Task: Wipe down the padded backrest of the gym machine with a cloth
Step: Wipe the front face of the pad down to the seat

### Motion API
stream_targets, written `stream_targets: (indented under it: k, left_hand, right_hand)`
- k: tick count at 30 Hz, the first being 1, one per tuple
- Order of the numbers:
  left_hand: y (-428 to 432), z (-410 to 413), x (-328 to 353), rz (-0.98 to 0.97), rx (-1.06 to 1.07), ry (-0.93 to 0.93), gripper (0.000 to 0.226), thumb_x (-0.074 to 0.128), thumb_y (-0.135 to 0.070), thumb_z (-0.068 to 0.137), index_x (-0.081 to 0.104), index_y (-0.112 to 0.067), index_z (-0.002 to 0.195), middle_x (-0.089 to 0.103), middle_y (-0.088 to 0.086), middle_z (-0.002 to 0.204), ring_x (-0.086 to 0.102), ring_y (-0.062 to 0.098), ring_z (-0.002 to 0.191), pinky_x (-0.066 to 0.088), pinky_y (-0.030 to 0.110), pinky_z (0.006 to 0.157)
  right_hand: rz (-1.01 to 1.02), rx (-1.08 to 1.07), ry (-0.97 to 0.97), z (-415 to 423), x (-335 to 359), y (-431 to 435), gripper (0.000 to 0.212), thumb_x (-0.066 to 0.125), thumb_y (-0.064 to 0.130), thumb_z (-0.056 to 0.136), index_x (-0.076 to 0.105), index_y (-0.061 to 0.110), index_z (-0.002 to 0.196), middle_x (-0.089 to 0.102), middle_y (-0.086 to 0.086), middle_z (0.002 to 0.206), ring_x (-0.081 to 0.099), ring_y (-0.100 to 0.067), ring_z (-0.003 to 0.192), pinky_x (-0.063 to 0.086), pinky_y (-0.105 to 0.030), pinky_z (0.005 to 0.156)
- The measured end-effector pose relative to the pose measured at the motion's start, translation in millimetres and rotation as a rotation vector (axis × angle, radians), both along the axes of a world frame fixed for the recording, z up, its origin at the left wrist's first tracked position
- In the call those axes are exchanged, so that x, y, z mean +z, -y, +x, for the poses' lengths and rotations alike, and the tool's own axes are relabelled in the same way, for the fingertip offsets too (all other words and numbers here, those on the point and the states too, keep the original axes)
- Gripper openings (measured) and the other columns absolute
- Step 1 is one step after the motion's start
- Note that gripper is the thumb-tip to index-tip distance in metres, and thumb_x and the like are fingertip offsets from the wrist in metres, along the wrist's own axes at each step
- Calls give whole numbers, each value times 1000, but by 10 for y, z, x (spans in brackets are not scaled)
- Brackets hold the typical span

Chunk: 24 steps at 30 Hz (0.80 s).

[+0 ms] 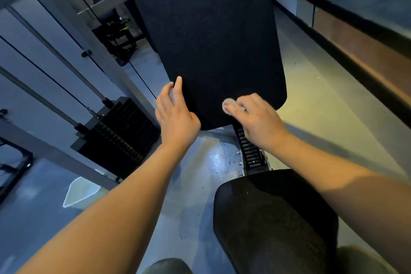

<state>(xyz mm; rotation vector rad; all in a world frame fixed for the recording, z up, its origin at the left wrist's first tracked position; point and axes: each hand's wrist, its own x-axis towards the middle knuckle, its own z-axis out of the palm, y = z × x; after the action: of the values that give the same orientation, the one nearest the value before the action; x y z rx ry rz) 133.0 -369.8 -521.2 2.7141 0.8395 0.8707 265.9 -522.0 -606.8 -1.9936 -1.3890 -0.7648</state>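
Forearms (111, 218) reach the backrest (211, 40), right hand (255, 118) pinching a wadded cloth (228, 104) against its bottom edge, left hand (175, 113) straight-fingered at its side; wiping probably needs upward strokes next.

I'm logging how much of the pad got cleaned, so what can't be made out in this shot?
Head view: cloth is mostly hidden under the right hand; only a pale, blurred wad shows.
Head view: backrest top is cut off by the upper frame edge.
Head view: whether the left hand touches the backrest edge is lost against the dark pad.
Head view: weight stack markings are too small to read.
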Motion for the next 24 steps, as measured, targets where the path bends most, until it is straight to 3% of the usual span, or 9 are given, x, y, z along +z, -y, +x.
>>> stream_targets:
  k: [3,5,7,9,10,13,16,19,24]
  left_hand:
    - [124,35,5,116,-60,-4,85,54,-5,78,25,-26,154,21,5,155,14,25,146,12,50,121]
    - [194,98,9,174,-136,-19,82,55,-6,78,29,-25,154,21,5,156,13,25,148,9,49,123]
    - [263,192,-9,210,-224,-76,82,55,-9,80,28,-27,155,17,4,160,7,26,152,7,51,123]
    - [324,283,-55,237,-276,-166,83,56,-13,81,24,-33,156,10,4,163,-4,30,153,0,54,124]
    - [348,318,-83,239,-275,-197,83,55,-16,82,23,-35,156,5,4,165,-9,31,153,-4,54,123]
    - [387,363,-123,228,-244,-205,80,53,-20,84,23,-39,156,2,4,166,-13,32,153,-7,55,123]
    - [312,327,-132,240,-269,-208,73,50,-21,89,25,-40,155,3,2,167,-12,30,153,-4,55,123]
    - [134,256,-142,365,-298,-252,72,51,-24,94,21,-41,157,2,2,168,-12,30,154,1,56,123]
    - [32,272,-237,424,-306,-279,72,47,-24,96,15,-42,158,-4,2,168,-16,30,153,-3,55,122]
  right_hand:
    - [-166,15,-45,-170,-376,241,64,67,-14,64,66,15,121,54,-7,95,48,-27,85,34,-32,54]
    - [-103,-30,-198,-263,-582,415,64,73,-13,65,67,18,122,53,-7,97,51,-27,86,40,-34,52]
    - [116,-136,-484,-373,-605,545,47,66,-1,87,65,22,128,52,-4,102,51,-21,91,50,-30,68]
    - [434,-321,-855,-358,-435,604,30,51,17,104,63,23,131,51,-2,109,46,-7,93,39,-9,79]
    - [565,-410,-1019,-275,-366,585,29,45,22,107,61,21,131,52,-2,112,45,-5,95,35,-7,78]
    - [754,-389,-1318,45,-222,457,25,40,29,103,55,30,123,58,-10,126,57,-16,107,43,-19,80]
    - [627,-235,-1366,206,-301,276,40,38,29,95,54,49,126,57,-11,125,60,-16,99,49,-22,90]
    - [654,-222,-1354,217,-326,207,54,31,28,99,42,41,150,55,-8,113,52,-14,96,46,-31,90]
    - [868,-125,-1485,134,-301,167,43,32,10,108,59,25,138,64,10,94,58,-3,77,49,-19,70]
